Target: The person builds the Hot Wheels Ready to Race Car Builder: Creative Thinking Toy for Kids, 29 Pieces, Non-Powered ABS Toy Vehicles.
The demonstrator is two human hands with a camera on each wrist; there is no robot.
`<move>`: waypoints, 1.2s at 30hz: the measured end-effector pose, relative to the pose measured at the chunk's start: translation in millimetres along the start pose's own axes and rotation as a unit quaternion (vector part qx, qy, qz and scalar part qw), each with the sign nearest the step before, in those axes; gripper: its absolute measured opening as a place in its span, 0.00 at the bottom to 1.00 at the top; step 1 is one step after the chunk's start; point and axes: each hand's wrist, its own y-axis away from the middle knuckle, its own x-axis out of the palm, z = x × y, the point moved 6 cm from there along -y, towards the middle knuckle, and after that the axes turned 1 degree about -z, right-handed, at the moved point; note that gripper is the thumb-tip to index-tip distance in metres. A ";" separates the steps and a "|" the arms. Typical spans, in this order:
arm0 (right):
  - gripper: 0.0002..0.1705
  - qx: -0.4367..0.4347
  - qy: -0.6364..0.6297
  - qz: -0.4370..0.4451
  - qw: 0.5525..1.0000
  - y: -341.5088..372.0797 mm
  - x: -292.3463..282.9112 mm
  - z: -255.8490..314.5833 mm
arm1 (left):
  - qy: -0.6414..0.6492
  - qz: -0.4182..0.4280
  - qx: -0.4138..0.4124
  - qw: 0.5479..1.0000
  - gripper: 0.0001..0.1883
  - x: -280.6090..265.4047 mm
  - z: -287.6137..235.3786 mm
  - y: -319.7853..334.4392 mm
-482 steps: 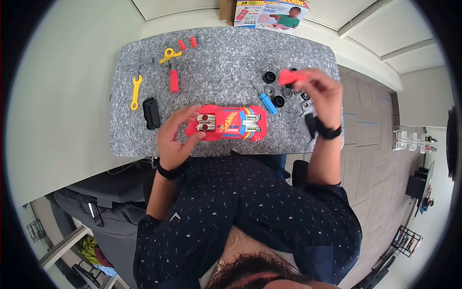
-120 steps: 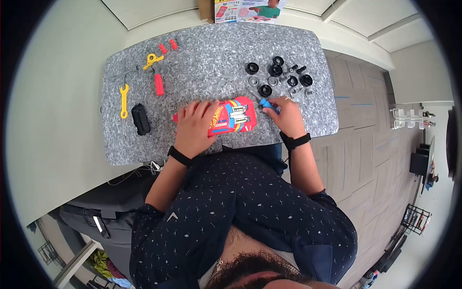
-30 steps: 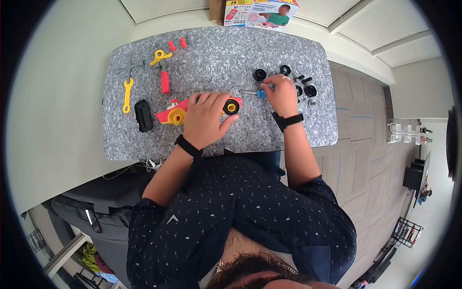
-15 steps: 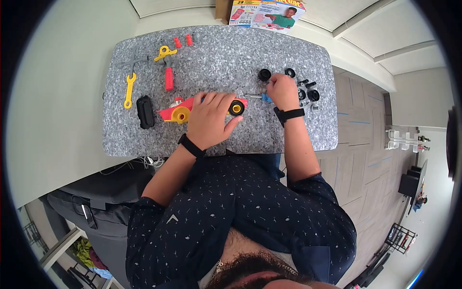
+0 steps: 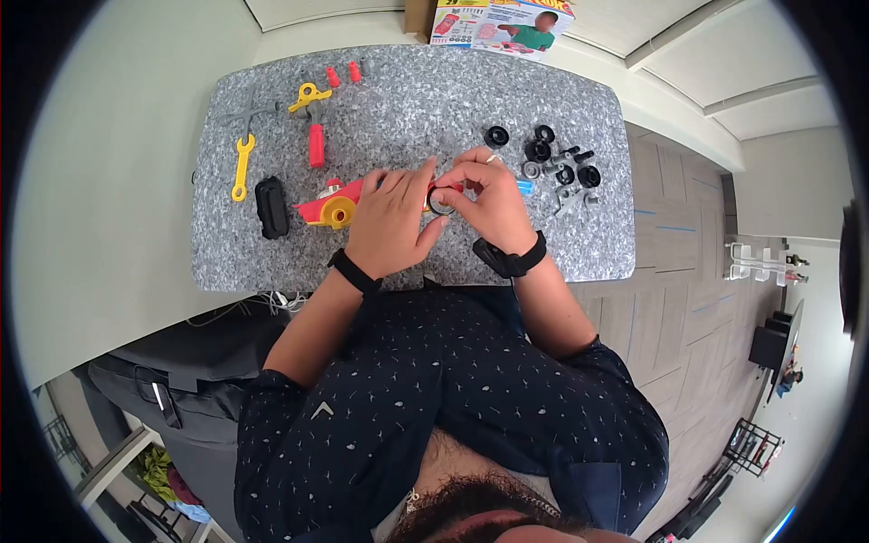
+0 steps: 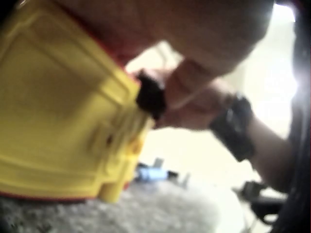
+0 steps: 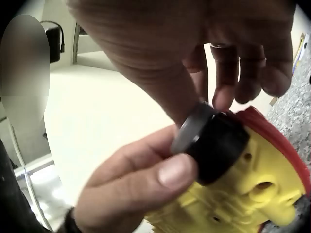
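The red and yellow toy car [image 5: 312, 214] lies on its side near the table's front edge, gripped across the body by my left hand [image 5: 385, 231]. A black wheel [image 7: 223, 150] sits at its right end, with the left thumb against it in the right wrist view. My right hand [image 5: 498, 206] pinches a grey ring [image 7: 190, 132] against the wheel's outer face. The yellow underside [image 6: 58, 107] fills much of the left wrist view, where the right hand [image 6: 194, 109] is blurred beyond the wheel. The far side of the car is hidden.
Black wheels [image 5: 588, 176], grey rings [image 5: 531, 169] and small parts lie at the right. The blue-handled screwdriver [image 5: 525, 187] is beside my right hand. A yellow wrench [image 5: 242, 170], red-handled hammer [image 5: 316, 145] and black case [image 5: 272, 208] lie left; a box [image 5: 507, 25] stands behind.
The car has gone from upright onto its side, with a black wheel showing at its end. My right hand has moved left from the loose parts to that wheel, bringing a grey ring.
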 end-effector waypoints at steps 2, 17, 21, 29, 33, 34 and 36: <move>0.10 -0.005 0.007 -0.015 1.000 2.7 1.4 -3.3 | 0.002 -0.008 0.004 1.000 0.43 0.3 0.1 0.3; 0.12 -0.020 -0.057 -0.164 0.985 33.5 24.3 -26.7 | -0.023 -0.008 0.013 1.000 0.40 3.7 0.4 -1.5; 0.09 -0.008 -0.115 -0.202 0.972 36.3 -9.2 -31.2 | -0.004 0.003 0.001 1.000 0.39 0.4 -2.2 -2.4; 0.16 0.052 0.309 -0.317 0.895 60.3 -121.5 -75.6 | 0.004 0.006 0.004 1.000 0.39 0.6 -0.7 -2.1; 0.16 0.101 0.338 -0.286 0.891 57.7 -130.6 -100.5 | 0.000 0.009 0.006 1.000 0.41 1.6 -0.5 -1.6; 0.16 0.107 0.338 -0.280 0.892 56.5 -130.7 -104.9 | 0.002 0.009 0.006 1.000 0.42 1.4 -0.2 -1.4; 0.16 0.090 0.345 -0.269 0.895 56.1 -132.6 -112.5 | 0.005 0.008 0.003 1.000 0.44 0.9 0.3 -0.8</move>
